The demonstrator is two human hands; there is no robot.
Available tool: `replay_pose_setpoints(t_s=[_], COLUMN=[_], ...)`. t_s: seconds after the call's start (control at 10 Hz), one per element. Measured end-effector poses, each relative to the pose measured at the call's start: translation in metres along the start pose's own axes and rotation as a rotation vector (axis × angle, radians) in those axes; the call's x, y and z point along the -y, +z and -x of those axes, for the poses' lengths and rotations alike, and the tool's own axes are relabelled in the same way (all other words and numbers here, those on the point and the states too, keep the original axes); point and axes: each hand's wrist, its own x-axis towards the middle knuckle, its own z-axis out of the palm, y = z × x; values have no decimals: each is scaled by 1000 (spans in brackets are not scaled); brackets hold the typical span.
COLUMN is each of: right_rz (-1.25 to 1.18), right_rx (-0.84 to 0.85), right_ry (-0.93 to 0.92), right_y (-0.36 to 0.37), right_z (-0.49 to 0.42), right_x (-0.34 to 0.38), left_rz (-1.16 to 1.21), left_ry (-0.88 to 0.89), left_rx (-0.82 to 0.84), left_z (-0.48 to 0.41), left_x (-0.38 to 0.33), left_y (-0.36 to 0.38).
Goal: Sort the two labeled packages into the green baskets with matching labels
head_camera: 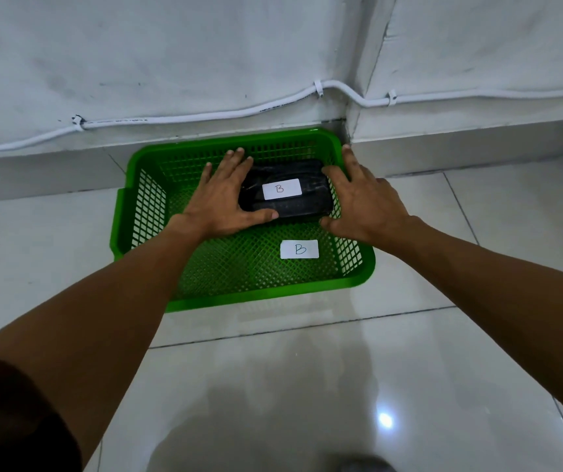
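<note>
- The floor (307, 386) is pale glossy tile, and a white cable (205, 115) runs clipped along the foot of the wall behind.
- A green basket (144, 257) sits on the floor against that wall, and only this one basket is in sight.
- The package (310, 204), dark and plastic-wrapped, lies inside the basket toward the far end.
- The left hand (222, 195) is spread flat on the package's left edge, thumb along its near side.
- The right hand (365, 202) is spread by the package's right edge near the basket wall; whether it touches the package I cannot tell.
- To finish well, I'd say press the package flat on the mesh, label up, then lift both hands straight off so nothing shifts.
- The package label (281, 189) reads "B" in handwriting.
- The basket label (299, 249), on the basket's mesh nearer the person, also reads "B", so the two match.
</note>
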Motion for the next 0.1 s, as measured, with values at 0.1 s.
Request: replay_pose_setpoints(t_s=[0.1], right_rz=[72], right_rx=[-1], right_ry=[-1], right_y=[-4], right_z=[5], right_x=[6], left_rz=[-8], left_ry=[-5], left_rx=[-4], left_z=[5], left_x=[-2], left_y=[-19])
